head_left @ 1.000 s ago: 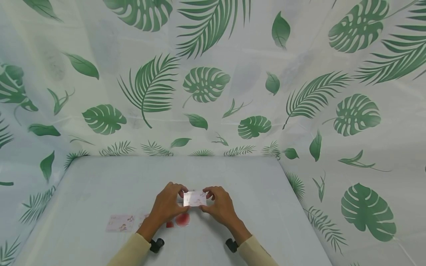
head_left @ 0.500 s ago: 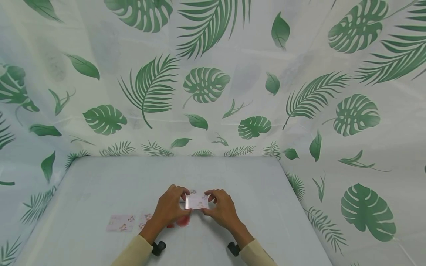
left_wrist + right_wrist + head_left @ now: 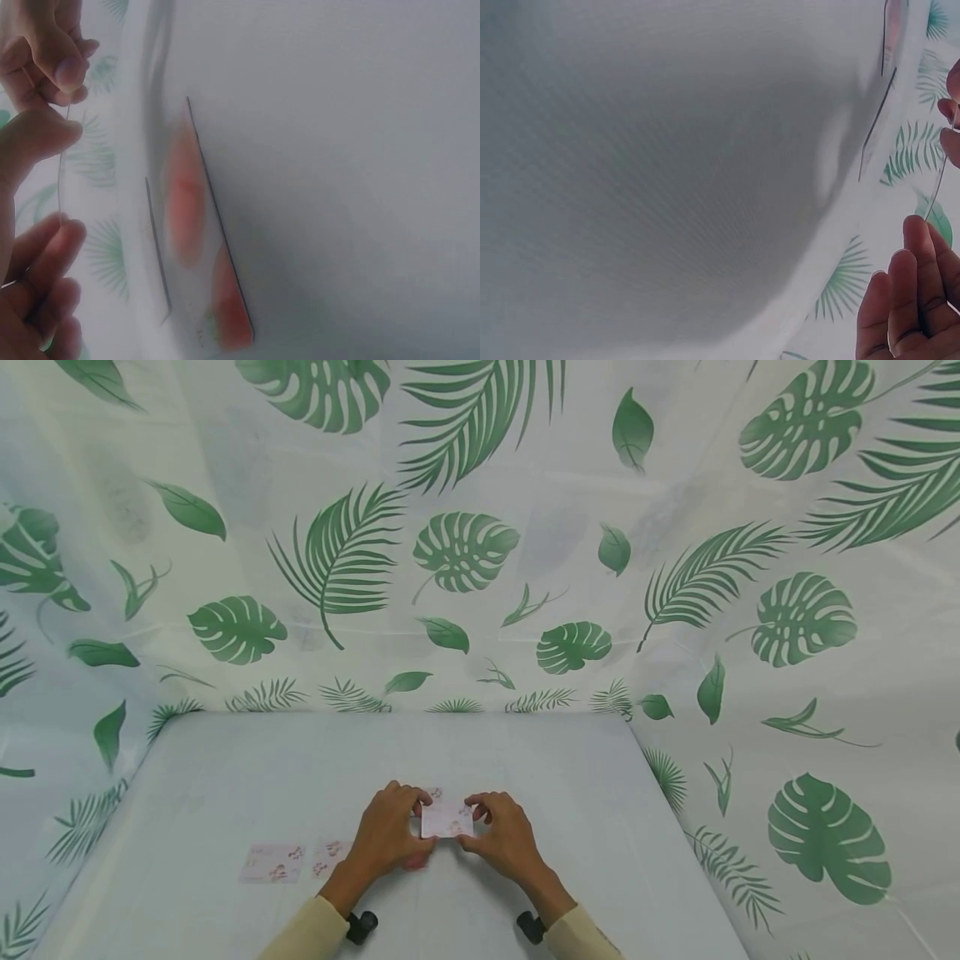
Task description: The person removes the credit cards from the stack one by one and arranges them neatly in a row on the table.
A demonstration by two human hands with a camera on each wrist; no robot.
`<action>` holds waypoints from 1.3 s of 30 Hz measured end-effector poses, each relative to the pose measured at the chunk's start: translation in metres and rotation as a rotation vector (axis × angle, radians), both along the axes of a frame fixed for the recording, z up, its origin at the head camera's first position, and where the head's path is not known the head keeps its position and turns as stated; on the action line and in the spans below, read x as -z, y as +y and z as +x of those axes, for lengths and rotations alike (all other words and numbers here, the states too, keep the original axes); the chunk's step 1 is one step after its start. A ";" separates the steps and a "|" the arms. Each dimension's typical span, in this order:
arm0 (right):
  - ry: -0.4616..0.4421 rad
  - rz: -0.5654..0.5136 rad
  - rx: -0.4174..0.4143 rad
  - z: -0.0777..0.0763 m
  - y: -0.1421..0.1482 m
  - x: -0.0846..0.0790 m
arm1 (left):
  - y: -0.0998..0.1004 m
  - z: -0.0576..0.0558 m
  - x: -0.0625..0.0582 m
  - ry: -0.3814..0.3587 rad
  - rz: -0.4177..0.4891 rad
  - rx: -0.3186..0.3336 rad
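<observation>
A small white card (image 3: 447, 823) with faint pink print is held up above the table between both hands. My left hand (image 3: 386, 833) pinches its left edge between thumb and fingers. At the right edge, my right hand (image 3: 507, 837) pinches it the same way. The left wrist view shows the card edge-on as a thin line, with the left fingers (image 3: 56, 255) on it. In the right wrist view, the right fingers (image 3: 919, 262) touch its edge. Below the hands lies a card with red pictures (image 3: 185, 202), mostly hidden by the left hand in the head view.
Two pink-printed cards lie left of the left hand: one farther out (image 3: 272, 864), and a second card (image 3: 328, 858) partly behind the forearm. Another card (image 3: 435, 793) shows just beyond the held one. Leaf-patterned sheeting (image 3: 465, 552) surrounds the pale table (image 3: 570, 793).
Both hands and the held card have shifted slightly to the right and nearer the person. More of the red-pictured card is now covered by the left hand.
</observation>
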State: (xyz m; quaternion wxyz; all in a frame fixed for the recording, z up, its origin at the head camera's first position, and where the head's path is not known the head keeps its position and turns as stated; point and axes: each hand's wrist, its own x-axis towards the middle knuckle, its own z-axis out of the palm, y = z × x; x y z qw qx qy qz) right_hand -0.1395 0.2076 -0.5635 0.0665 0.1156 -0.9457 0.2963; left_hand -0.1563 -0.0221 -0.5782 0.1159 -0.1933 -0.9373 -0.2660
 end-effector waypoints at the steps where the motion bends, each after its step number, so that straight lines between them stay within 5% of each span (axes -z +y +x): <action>1: 0.000 0.002 -0.001 0.000 0.000 0.001 | 0.000 0.001 0.000 -0.003 -0.002 0.001; 11: -0.037 0.016 0.012 0.004 0.002 0.003 | 0.004 0.006 0.003 0.011 -0.027 -0.018; 29: -0.110 0.067 0.030 0.010 0.006 0.008 | 0.008 0.008 0.014 0.104 -0.042 0.055; 39: -0.165 0.060 0.036 0.015 0.008 0.010 | 0.008 0.007 0.020 0.065 -0.069 0.093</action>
